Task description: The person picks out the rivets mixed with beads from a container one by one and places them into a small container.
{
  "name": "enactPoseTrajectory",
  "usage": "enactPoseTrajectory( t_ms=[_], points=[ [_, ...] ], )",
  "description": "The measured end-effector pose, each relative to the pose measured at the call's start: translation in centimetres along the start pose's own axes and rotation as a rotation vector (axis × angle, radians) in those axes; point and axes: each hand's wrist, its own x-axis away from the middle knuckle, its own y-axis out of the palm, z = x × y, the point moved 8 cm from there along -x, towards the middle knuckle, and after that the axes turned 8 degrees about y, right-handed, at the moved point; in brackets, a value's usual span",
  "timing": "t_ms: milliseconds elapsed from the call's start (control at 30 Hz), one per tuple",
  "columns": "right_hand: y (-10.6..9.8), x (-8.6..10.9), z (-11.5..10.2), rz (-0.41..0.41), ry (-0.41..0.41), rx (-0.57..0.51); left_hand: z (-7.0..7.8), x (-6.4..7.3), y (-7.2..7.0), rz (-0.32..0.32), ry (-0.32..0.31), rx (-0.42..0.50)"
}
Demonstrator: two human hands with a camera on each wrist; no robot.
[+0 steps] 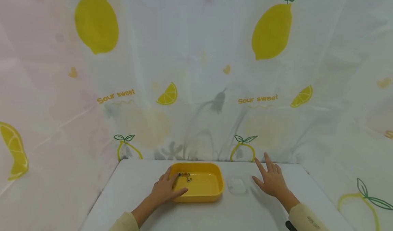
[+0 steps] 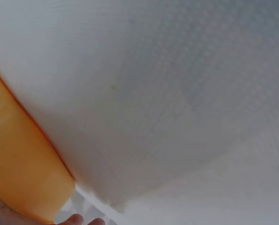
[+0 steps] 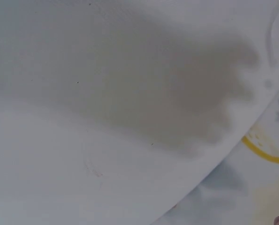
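A yellow tray (image 1: 204, 198) with raised sides sits on the white table. My left hand (image 1: 164, 189) lies over its left end, fingers across the rim and thumb stretched over the front edge. Several small dark and coloured beads (image 1: 184, 174) form a short row inside, close to the fingers. Just below them is a small dark metallic piece (image 1: 188, 179), too small to make out. The tray's orange-looking outer wall (image 2: 26, 159) fills the left wrist view's lower left. To the right, my right hand (image 1: 272, 181) hovers with fingers spread, holding nothing, near a small clear plastic container (image 1: 236, 185).
A white sheet printed with lemons (image 1: 271, 33) hangs behind the table and along both sides. The white tabletop (image 1: 184, 217) ends at this sheet. A shadow of the hand (image 3: 191, 93) falls on the table in the right wrist view.
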Motion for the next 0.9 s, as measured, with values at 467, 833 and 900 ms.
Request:
enactPoseTrajectory(
  t_ms=[467,833,900],
  points=[
    [0.9,-0.2,0.3,-0.038,0.026,0.008,0.3,0.0,-0.2,-0.011,0.023,-0.009],
    [0.0,-1.4,0.3,0.0,0.0,0.016,0.2,0.0,0.0,-0.02,0.01,-0.026],
    [-0.2,-1.8,0.5,-0.003,0.009,0.016,0.2,0.0,-0.1,-0.014,0.007,-0.038]
  ],
)
